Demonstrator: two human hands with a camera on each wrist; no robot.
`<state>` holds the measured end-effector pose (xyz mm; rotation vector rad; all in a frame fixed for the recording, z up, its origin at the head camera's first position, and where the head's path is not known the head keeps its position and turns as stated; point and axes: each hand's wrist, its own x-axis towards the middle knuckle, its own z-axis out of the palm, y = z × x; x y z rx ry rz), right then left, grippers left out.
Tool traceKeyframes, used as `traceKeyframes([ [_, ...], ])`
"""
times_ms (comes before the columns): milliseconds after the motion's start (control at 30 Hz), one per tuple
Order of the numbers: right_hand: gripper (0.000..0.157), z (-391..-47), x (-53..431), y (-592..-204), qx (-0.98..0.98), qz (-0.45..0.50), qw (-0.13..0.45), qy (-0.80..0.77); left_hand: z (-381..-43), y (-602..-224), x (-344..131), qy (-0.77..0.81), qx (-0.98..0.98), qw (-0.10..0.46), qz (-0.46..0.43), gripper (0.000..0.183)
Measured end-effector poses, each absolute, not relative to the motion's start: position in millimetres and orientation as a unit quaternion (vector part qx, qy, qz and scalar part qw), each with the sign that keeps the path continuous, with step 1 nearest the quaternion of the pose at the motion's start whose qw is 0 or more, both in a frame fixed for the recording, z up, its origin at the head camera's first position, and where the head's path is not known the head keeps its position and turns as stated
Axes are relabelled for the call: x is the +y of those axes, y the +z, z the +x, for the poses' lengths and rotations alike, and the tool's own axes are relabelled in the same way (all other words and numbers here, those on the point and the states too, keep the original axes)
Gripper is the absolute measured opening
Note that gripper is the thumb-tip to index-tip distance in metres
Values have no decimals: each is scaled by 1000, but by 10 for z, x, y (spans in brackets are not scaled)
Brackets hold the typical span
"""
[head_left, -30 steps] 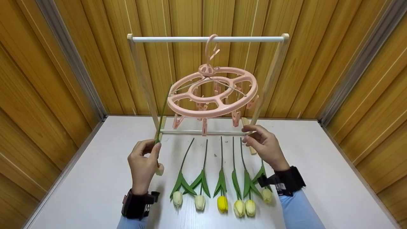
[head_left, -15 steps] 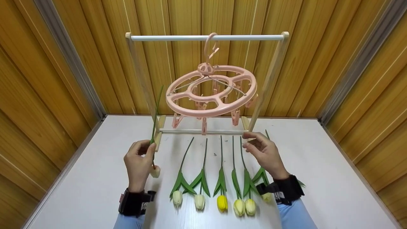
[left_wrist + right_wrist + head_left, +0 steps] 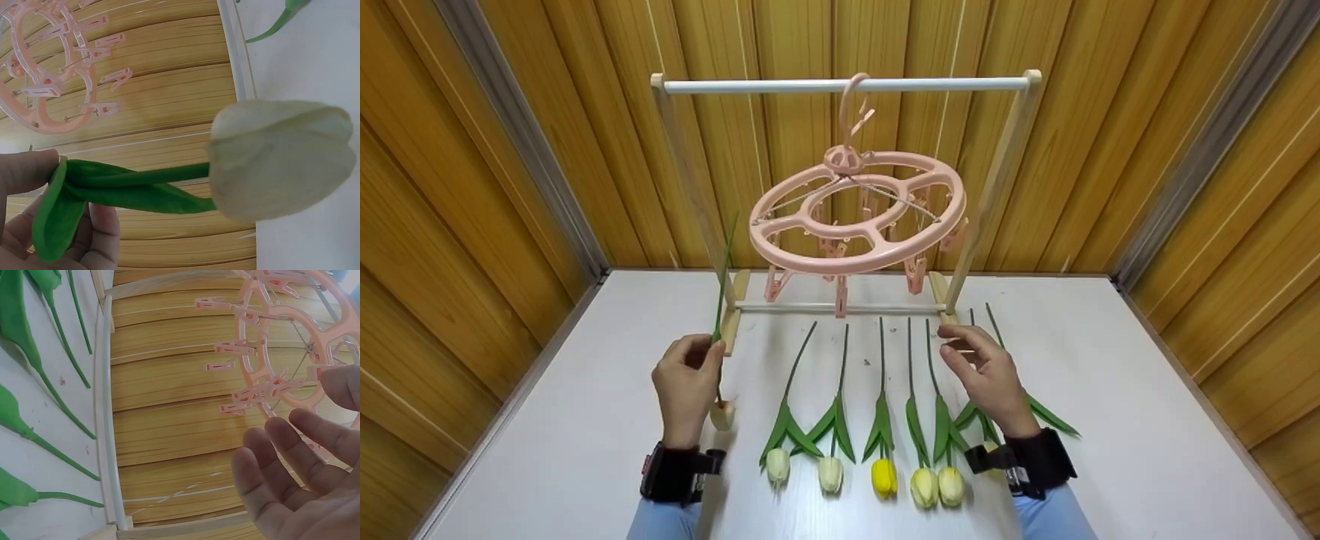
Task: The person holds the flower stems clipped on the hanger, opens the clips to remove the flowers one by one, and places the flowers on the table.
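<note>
My left hand (image 3: 686,382) pinches an artificial white tulip (image 3: 281,160) between thumb and fingers where its leaves meet the stem. The bloom hangs below the hand and the stem points up, left of a pink round clip hanger (image 3: 847,265). In the left wrist view the thumb (image 3: 28,169) presses on the green leaves. My right hand (image 3: 988,381) hovers above the tulips on the right, fingers loosely bent and holding nothing. In the right wrist view its fingers (image 3: 281,467) stand apart, in front of the hanger. That hand and wrist strap partly hide the rightmost tulips.
The hanger hooks over a white bar (image 3: 765,87) of a wooden-sided stand, with pink clips (image 3: 841,296) dangling. On the white table (image 3: 585,375) lie several tulips in a row, stems towards the stand, among them a bright yellow tulip (image 3: 884,478). Wood-look panels (image 3: 795,45) enclose the table.
My left hand has shifted slightly left with the white tulip, whose stem tip has moved away from the hanger's rim. The right hand has dropped slightly, uncovering stems on the right.
</note>
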<state>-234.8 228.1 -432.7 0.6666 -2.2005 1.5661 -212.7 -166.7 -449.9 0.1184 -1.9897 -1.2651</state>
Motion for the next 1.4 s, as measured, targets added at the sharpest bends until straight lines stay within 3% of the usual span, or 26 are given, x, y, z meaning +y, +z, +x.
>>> traceKeyframes([
  [467, 29, -2282, 2284, -4351, -777, 239, 178, 554, -2134, -4537, -1717, -471, -823, 303, 94, 10],
  [1400, 30, -2244, 2291, -4342, -778, 238, 177, 554, -2124, -4684, -1799, -418, -895, 129, 92, 12],
])
